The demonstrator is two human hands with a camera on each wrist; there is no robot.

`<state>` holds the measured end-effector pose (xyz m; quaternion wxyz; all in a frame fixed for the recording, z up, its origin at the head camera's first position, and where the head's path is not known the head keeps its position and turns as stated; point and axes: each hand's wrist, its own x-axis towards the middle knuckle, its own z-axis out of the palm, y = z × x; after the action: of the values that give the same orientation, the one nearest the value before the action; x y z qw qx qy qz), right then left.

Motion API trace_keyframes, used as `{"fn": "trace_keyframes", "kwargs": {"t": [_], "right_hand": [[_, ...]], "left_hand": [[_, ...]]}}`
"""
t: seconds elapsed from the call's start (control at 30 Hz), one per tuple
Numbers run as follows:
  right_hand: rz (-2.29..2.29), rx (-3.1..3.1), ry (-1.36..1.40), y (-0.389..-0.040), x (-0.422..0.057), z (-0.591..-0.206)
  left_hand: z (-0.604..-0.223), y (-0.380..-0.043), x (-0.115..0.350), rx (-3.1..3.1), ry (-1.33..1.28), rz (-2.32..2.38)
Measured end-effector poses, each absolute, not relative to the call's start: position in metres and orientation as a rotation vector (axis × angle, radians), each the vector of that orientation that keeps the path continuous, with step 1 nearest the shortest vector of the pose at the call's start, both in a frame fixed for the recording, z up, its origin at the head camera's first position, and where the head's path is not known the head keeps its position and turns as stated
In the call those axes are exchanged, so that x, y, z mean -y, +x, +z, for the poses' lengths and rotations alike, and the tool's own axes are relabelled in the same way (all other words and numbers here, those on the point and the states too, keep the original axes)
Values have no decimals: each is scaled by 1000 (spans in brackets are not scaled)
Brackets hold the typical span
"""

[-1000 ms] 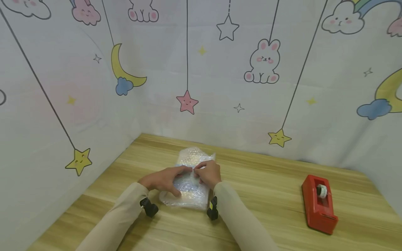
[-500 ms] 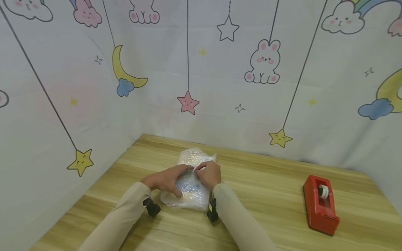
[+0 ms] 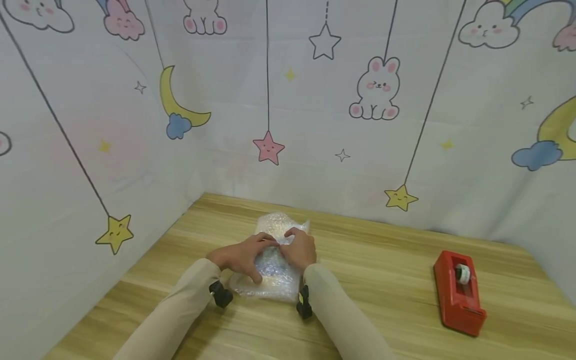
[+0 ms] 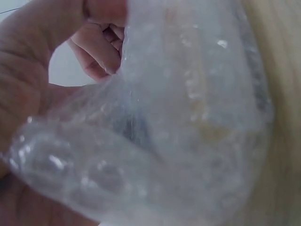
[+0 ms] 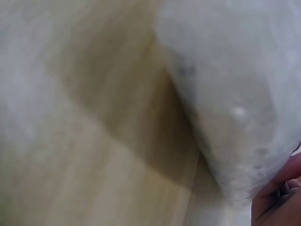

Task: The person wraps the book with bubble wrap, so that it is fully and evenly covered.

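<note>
A package in clear bubble wrap (image 3: 274, 287) lies on the wooden table, with yellowish and bluish patches showing through the plastic. My left hand (image 3: 240, 257) arches across its left side, the thumb by the near part and the forefinger reaching to the middle. From the right, my right hand (image 3: 300, 250) touches the wrap with its thumb close to the left fingertips, while its forefinger is raised apart from the thumb. In the left wrist view the bubble wrap (image 4: 188, 141) bulges up beside the palm. Fingers of the right hand (image 5: 282, 193) lie at its edge in the right wrist view.
A red tape dispenser (image 3: 459, 295) with a small roll of tape (image 3: 462, 274) stands on the right of the table (image 3: 382, 280). Behind and to the left hangs a white cloth (image 3: 306, 175) printed with stars, moons and bunnies. Black wrist cameras sit at both sleeves.
The right forefinger has lifted away from its thumb, where the two pinched a small whitish bit before. The left fingers have bent more and shifted slightly right; the package has stayed put.
</note>
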<state>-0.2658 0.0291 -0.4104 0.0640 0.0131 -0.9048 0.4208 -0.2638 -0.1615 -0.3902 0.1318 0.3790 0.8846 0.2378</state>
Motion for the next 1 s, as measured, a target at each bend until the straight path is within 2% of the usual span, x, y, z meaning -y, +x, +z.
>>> {"fn": "trace_keyframes", "kwargs": {"t": [0.17, 0.47, 1.0], "right_hand": [[1233, 2780, 40, -267, -28, -410], [1224, 2770, 225, -264, -34, -412], [1303, 2852, 230, -269, -40, -409]], "left_hand": [[-389, -265, 160, -2605, 1071, 619], [-388, -264, 158, -2624, 946, 543], [-384, -265, 158, -2588, 961, 580]]}}
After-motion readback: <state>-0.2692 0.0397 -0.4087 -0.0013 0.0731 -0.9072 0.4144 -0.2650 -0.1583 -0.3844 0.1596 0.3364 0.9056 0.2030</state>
